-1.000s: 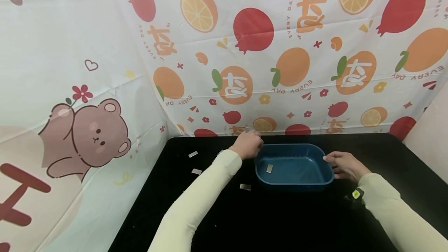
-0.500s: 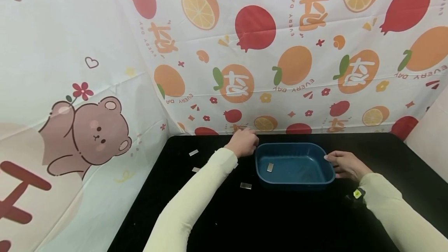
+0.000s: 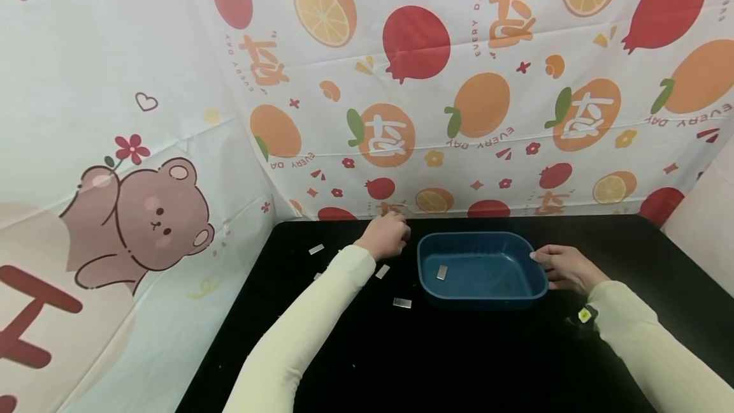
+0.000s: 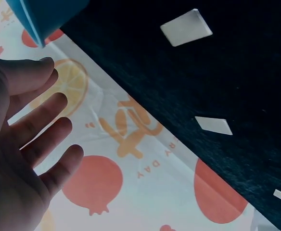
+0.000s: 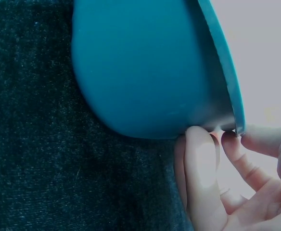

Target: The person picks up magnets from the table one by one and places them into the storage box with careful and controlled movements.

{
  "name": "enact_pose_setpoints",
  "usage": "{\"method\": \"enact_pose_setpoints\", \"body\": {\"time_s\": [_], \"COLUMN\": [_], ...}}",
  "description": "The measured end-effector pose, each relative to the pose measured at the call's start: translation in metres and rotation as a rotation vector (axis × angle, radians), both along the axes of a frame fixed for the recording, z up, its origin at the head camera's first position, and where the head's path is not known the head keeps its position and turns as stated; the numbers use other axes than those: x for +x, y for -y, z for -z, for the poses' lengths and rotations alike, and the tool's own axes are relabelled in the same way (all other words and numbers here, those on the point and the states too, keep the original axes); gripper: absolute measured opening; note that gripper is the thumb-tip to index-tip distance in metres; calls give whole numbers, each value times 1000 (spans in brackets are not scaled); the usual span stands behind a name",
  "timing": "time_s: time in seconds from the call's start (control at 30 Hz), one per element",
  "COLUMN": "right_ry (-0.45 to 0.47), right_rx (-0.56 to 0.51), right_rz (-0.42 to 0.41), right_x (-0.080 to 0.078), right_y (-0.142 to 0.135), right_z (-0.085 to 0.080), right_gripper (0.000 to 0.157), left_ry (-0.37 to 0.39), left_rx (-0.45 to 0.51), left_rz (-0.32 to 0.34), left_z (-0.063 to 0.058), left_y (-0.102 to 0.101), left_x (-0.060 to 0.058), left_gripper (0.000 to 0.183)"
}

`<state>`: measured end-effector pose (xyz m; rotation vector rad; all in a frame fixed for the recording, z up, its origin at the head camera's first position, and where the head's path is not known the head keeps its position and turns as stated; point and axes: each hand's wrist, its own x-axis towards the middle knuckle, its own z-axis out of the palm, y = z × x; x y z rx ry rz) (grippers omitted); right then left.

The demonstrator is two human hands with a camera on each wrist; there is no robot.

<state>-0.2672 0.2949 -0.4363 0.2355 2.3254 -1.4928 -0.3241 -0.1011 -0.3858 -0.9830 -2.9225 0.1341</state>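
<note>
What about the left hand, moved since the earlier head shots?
Yes: left hand shifted left in the head view, away from the tub, judged against the printed cloth.

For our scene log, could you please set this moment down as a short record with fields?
Left hand: fingers apart, holding nothing visible, left of the tray
Right hand: holds the tray's right rim
Tray: blue, open side up on the black table
In tray: one silver piece
On table: four more pieces in view, one partly behind the left sleeve
Behind: fruit-print cloth
</note>
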Motion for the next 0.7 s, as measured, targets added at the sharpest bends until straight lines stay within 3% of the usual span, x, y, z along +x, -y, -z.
{"method": "enact_pose_setpoints", "body": {"time_s": [0.4,0.7], "right_ry": [-5,-7], "right_rx": [-5,-12], "right_rz": [-6,-23], "right_x": [1,1], "right_y": [3,-1], "right_z": [-1,1], "right_gripper": [39,44], "left_ry": [27,66], "left_rx": [-12,37], "left_rz": [1,47], "left_z": [5,12], "left_y": [16,24], "left_x": [8,13], "left_gripper": [12,15]}}
